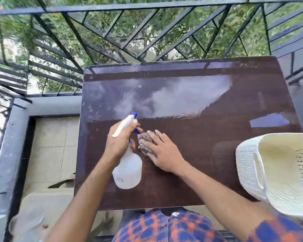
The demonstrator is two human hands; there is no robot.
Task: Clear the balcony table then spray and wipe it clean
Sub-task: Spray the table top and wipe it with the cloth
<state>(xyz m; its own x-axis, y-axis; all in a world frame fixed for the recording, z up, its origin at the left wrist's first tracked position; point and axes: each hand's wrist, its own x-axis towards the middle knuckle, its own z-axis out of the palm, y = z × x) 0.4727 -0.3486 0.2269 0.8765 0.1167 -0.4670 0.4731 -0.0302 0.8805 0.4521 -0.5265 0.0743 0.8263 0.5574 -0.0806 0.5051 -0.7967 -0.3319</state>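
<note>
Fingers of the left hand [120, 142] curl round the neck of the spray bottle [129, 172], with the forefinger up near its white head. The translucent white bottle is held over the near left part of the table [217, 145], and its blue nozzle points away from the person. Whether its base touches the tabletop cannot be told. Both bare forearms reach out from a blue and orange checked shirt [164, 227] at the near edge.

Just beside the bottle, the right hand [162, 152] lies flat on a crumpled grey cloth [143, 139], its fingers straight and slightly spread, pressing the cloth onto the dark brown tabletop a little left of centre.

Off to the right, a cream perforated plastic basket [252, 172] sits tilted at the table's near right corner and juts past the edge (its far side is cut off by the frame).

Beyond the hands, a broad wet sheen [182, 96] covers the far half of the table and reflects the sky.

Past the far edge stands a black metal railing [147, 6] with slanted bars, green foliage behind it. Pale floor tiles [54, 145] show to the left of the table.
</note>
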